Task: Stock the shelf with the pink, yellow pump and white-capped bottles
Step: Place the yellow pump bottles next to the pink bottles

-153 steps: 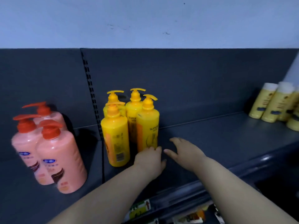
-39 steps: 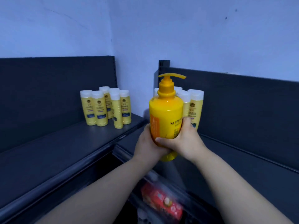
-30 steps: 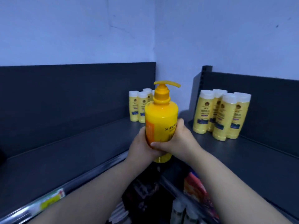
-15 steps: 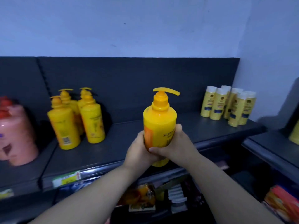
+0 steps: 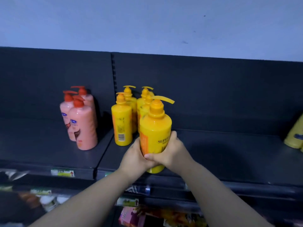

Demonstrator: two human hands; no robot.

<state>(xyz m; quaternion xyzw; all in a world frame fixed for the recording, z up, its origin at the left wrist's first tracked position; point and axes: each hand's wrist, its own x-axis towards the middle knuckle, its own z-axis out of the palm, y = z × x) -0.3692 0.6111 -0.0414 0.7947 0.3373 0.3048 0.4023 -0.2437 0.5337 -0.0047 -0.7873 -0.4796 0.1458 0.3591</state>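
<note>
While both hands clasp it low on its body, the yellow pump bottle (image 5: 155, 128) stands upright over the near edge of the dark shelf (image 5: 229, 153), its pump spout pointing right. The left hand (image 5: 136, 154) curls round the bottle's left side, over an orange label strip. The right hand (image 5: 170, 149) wraps the right side, with fingertips reaching up beside the printed lettering and the thumb lying across the front. The two hands touch each other at the near face of the bottle. Its base shows below the hands at the shelf's front lip, though whether it rests on the shelf or hangs just clear I cannot tell.

Just beyond and to the left, four more yellow pumps (image 5: 122, 122) stand upright in a tight group, the nearest showing a barcode. Further left, past the seam between two shelf sections, three pink bottles (image 5: 82, 125) with red pumps stand close together. At the far right edge a pale yellow bottle (image 5: 294, 136) is blurred and cut off by the frame.

A dark back panel (image 5: 196, 87) rises behind the shelf, with a pale wall (image 5: 147, 22) above it. A price tag (image 5: 62, 172) sits on the front rail at left, and colourful packaged goods (image 5: 131, 217) lie on a lower level.
</note>
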